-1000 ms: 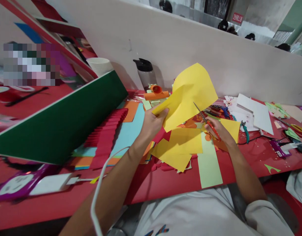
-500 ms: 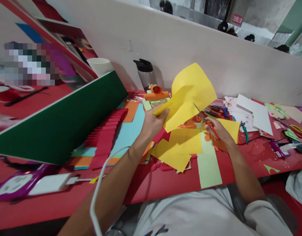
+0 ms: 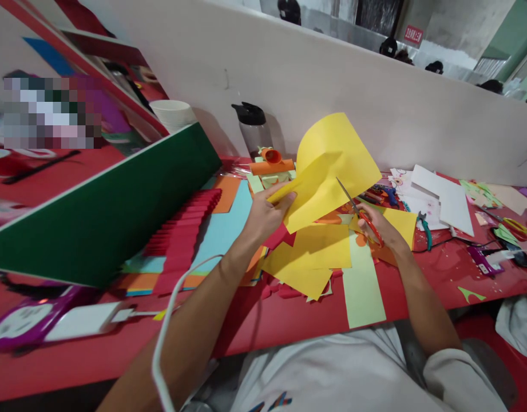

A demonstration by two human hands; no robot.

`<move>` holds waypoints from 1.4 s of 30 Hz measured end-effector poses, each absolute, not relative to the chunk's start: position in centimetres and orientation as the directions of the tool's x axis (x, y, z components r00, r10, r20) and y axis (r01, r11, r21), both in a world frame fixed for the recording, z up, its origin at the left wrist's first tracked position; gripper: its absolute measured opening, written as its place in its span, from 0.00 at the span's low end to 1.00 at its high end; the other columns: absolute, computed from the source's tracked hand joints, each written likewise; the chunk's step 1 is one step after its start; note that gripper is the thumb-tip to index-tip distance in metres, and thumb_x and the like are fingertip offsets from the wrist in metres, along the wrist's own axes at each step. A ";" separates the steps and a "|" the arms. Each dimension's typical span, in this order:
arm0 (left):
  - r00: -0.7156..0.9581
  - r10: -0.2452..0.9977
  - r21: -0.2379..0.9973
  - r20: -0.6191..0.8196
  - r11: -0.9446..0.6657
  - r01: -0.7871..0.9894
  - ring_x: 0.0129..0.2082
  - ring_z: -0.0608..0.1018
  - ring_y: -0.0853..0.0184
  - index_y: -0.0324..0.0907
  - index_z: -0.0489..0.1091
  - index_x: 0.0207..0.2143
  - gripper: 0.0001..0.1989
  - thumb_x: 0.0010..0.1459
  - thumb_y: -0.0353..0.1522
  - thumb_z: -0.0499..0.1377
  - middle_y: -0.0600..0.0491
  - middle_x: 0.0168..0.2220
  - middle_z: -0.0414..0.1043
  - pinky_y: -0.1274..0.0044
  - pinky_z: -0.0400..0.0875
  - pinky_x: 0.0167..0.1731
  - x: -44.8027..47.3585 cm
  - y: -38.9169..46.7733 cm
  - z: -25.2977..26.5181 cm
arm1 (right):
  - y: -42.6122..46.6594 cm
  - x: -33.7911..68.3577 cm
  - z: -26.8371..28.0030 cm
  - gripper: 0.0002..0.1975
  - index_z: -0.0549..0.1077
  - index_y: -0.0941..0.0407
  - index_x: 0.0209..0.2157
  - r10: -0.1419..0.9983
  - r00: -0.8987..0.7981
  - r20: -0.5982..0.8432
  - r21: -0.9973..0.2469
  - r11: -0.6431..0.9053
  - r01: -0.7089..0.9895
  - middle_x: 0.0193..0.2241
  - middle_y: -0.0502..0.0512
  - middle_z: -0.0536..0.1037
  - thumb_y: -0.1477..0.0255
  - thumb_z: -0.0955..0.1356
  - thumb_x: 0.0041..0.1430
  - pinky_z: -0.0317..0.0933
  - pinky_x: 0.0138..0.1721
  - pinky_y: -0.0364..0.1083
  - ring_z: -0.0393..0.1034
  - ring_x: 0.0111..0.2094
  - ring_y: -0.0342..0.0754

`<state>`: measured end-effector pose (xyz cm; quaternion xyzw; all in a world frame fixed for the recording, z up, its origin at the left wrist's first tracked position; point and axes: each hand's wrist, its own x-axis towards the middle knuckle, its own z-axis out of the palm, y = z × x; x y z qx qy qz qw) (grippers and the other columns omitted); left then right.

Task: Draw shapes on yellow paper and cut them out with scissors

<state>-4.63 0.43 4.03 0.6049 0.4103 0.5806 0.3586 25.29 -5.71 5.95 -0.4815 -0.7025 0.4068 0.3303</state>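
Observation:
My left hand (image 3: pixel 269 213) pinches the left end of a large yellow paper sheet (image 3: pixel 332 166), which curls upward above the table. In my right hand (image 3: pixel 377 229) are red-handled scissors (image 3: pixel 368 223), fingers wrapped around the handles. Their blades point up and left, overlapping the sheet's lower right part in view; whether they touch it I cannot tell. Below lie more yellow paper pieces (image 3: pixel 308 254) and a pale green strip (image 3: pixel 364 292). Rolled orange paper tubes (image 3: pixel 272 166) sit behind my left hand.
A green board (image 3: pixel 117 212) leans at the left, with pleated red paper (image 3: pixel 181 234) beside it. A bottle (image 3: pixel 254 129) stands by the white partition (image 3: pixel 212 63). Pliers (image 3: pixel 425 229) and white boards (image 3: pixel 454 209) lie right. A white cable (image 3: pixel 164 343) crosses my left forearm.
The yellow sheet's raised part has shifted a little and curls over more, its right corner slightly lower. Both hands keep nearly the same place and grip.

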 end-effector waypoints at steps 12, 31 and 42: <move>0.011 0.910 0.909 0.414 -0.415 0.034 0.36 0.82 0.58 0.39 0.81 0.46 0.26 0.56 0.50 0.69 0.47 0.39 0.83 0.70 0.79 0.36 -4.4 0.3 3.9 | -5.7 24.5 5.6 0.28 0.70 0.52 0.45 0.962 -0.256 0.093 -0.915 0.184 0.359 0.25 0.44 0.64 0.43 0.71 0.61 0.53 0.22 0.42 0.57 0.21 0.41; 0.013 0.902 0.898 0.433 -0.432 0.077 0.35 0.81 0.59 0.41 0.81 0.40 0.22 0.56 0.50 0.69 0.49 0.36 0.82 0.72 0.78 0.35 -4.4 0.5 3.9 | -5.7 24.0 5.7 0.24 0.70 0.52 0.42 0.975 -0.210 0.075 -0.921 0.148 0.361 0.22 0.41 0.62 0.46 0.72 0.61 0.49 0.20 0.41 0.52 0.19 0.39; 0.114 0.910 0.915 0.398 -0.403 0.021 0.34 0.81 0.58 0.38 0.81 0.42 0.29 0.54 0.55 0.70 0.46 0.36 0.83 0.73 0.78 0.32 -4.4 0.5 3.8 | -5.6 24.5 5.2 0.28 0.69 0.53 0.47 0.960 -0.259 0.103 -0.888 0.206 0.411 0.28 0.45 0.66 0.42 0.69 0.63 0.56 0.24 0.42 0.58 0.23 0.42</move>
